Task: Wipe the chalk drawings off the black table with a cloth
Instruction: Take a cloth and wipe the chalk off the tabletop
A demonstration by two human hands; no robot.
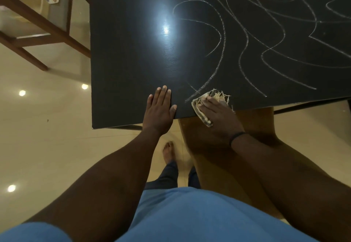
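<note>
At near edge of black table (133, 51): left hand (160, 111) flat, fingers straight, bracing; right hand (218, 115) pressing frayed cloth (201, 108) beside lowest chalk lines (247, 38), wiping probably just beginning, next stroke likely outward across the scribbles.

At the surface's (133, 51) near edge the left hand (160, 110) lies flat, the right hand (218, 114) beside it atop the cloth (201, 108), chalk lines (247, 42) spreading beyond and rightward.
</note>
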